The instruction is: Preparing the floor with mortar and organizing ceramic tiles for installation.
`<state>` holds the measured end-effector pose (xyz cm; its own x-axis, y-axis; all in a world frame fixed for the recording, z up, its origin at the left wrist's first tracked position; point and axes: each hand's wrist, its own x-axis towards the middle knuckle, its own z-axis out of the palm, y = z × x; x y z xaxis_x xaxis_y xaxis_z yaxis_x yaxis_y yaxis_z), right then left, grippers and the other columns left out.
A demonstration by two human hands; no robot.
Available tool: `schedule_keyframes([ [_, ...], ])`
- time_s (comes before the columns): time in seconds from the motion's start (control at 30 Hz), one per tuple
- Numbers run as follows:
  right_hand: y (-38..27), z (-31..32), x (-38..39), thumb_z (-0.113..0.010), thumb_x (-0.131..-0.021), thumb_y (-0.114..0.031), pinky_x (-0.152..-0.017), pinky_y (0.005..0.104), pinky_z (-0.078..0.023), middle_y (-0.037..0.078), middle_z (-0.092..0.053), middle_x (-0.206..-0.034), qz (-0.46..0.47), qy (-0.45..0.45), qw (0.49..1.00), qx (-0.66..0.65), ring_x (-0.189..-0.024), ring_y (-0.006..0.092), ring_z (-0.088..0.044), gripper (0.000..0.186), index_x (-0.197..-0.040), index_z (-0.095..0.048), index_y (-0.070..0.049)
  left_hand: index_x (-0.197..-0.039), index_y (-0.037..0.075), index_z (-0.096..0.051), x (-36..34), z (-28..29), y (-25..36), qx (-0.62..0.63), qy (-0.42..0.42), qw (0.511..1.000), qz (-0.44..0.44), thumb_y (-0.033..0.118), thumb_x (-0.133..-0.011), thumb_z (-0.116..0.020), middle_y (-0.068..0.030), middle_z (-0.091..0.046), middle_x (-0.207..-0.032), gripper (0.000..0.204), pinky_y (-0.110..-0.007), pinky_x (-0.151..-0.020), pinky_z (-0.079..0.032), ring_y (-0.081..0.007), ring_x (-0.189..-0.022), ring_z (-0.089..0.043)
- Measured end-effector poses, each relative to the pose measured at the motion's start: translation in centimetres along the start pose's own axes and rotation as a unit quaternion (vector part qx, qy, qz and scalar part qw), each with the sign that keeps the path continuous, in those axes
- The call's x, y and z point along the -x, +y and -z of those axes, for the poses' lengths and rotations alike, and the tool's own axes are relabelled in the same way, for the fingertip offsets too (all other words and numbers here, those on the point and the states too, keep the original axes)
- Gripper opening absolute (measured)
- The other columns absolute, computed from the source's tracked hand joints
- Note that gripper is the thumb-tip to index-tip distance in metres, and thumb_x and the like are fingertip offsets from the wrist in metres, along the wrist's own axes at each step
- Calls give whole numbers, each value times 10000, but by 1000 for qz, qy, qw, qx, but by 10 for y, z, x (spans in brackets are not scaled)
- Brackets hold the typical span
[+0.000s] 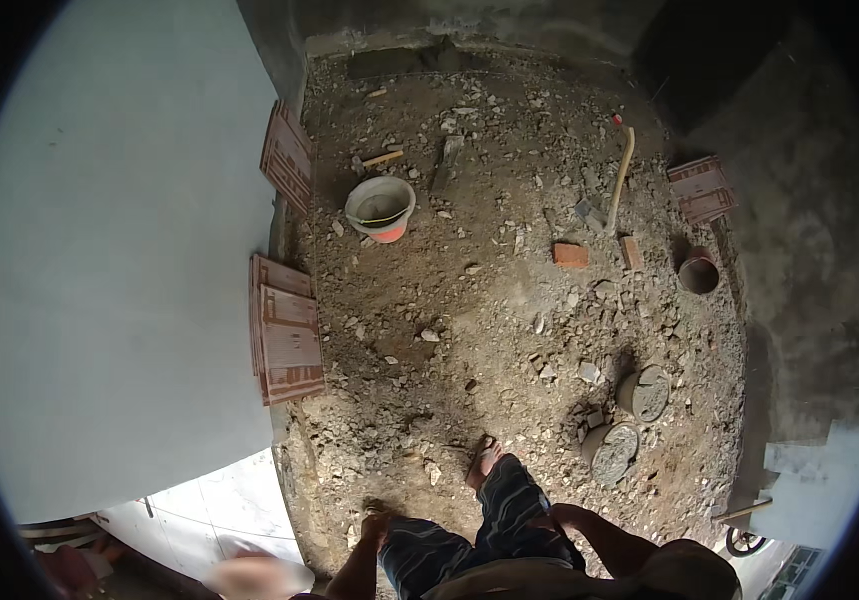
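Down at the bottom centre of the frame, the person stands on a rubble floor (510, 300) of loose stones and dirt, one bare foot (483, 462) stepping forward beneath patterned trousers (470, 540). The left hand (375, 520) hangs at lower centre-left beside the thigh, and the right hand (562, 516) sits just right of the trousers; both are small and partly hidden, so I cannot tell whether either grip is apart or together, and neither visibly holds anything.

Nearest the right hand, two round cement-filled tins (630, 420) lie on their sides in the lower right, just beside each other. Higher up, a brick (571, 254) rests near the middle right, with a small pot (699, 272) further right. A white bucket (381, 207) with an orange base stands in the upper centre, a stick (383, 158) just above it. A long wooden handle (621, 180) lies at upper right. Stacks of reddish tiles (288, 340) lean along the pale wall (120, 260) at the left edge of the rubble, with another stack (702, 190) at upper right.
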<state>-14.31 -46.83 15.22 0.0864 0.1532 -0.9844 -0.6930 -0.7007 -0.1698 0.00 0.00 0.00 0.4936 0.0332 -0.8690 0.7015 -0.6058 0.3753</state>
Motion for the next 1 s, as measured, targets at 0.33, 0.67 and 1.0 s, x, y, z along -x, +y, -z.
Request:
schedule_keyframes([
  [0.33,12,174,-29,-658,-877,-610,-752,372,-555,120,-730,-828,54,116,968,-218,-731,211,-697,613,-1114,-697,-46,-1375,7,-505,13,-93,454,96,-177,955,-219,331,-978,-637,-157,-663,-1218,529,-327,-860,-543,-235,-1025,-681],
  [0.67,-76,459,-44,-583,-919,-524,-634,466,-531,179,-663,-723,109,299,947,43,-692,369,-666,507,-832,-675,-34,-952,153,-760,-100,-47,736,-402,-219,767,-450,461,-807,-694,-88,-729,-1030,347,-447,-829,-547,-331,-928,-681],
  [1.0,-273,1021,-161,-627,-895,-486,-773,508,-541,181,-715,-897,116,387,914,-39,-872,393,-694,443,-1007,-639,-57,-1049,112,-719,-327,-69,943,-194,-361,900,-147,430,-891,-726,-62,-741,-988,356,-370,-826,-556,-223,-932,-708],
])
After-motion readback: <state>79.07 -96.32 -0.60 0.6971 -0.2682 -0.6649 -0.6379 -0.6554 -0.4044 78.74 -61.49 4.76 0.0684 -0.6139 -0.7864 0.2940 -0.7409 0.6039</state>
